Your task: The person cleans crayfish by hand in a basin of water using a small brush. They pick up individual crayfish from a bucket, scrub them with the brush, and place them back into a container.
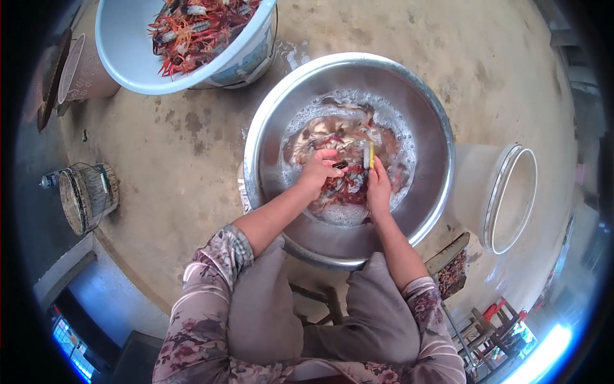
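Steel basin (422, 211) – white tub (128, 57) behind, bucket (505, 198) right.

Left hand (320, 168) holds crayfish (338, 165); right hand (377, 185) brush (369, 155) (yellow).

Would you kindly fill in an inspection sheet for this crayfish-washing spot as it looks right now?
Surface: bare concrete floor, stained and damp in patches.
Job's things: large metal basin of foamy water with red crayfish; yellow-handled brush.
Clutter: pale plastic basin heaped with crayfish, upper left; white bucket on its side, right; woven basket, left.
Hands: left hand shut on a crayfish over the water; right hand shut on the brush.
Cables: nothing seen.
Surroundings: wooden stool under the seated person; red stools lower right.
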A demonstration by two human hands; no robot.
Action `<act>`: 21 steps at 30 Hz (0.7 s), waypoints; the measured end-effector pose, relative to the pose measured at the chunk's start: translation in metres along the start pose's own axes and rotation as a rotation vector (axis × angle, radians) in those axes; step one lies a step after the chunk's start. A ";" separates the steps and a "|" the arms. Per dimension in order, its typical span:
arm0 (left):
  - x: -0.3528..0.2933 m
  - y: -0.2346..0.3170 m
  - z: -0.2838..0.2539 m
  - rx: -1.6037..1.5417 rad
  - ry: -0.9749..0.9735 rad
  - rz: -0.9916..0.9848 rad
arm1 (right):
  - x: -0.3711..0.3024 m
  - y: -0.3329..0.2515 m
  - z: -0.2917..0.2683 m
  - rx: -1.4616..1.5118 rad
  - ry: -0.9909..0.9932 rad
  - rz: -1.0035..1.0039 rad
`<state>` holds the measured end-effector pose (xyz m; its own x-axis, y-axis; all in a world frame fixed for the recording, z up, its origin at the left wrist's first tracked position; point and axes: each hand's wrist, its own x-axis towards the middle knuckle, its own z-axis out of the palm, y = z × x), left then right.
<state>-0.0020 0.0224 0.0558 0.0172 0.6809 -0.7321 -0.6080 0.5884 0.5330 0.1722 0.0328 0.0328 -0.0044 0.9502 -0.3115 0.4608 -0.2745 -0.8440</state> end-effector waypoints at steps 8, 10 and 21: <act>0.008 -0.017 -0.017 0.119 0.067 0.101 | -0.046 -0.058 0.012 -0.039 -0.291 -0.028; 0.009 -0.025 -0.016 0.264 0.179 0.143 | -0.037 -0.057 0.018 -0.112 -0.310 0.038; 0.002 0.014 -0.016 -0.313 -0.068 -0.227 | -0.027 -0.019 -0.010 0.480 -0.238 0.636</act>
<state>-0.0226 0.0249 0.0550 0.2257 0.5820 -0.7812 -0.7952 0.5733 0.1974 0.1728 0.0133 0.0614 -0.0836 0.5504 -0.8307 0.0101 -0.8331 -0.5530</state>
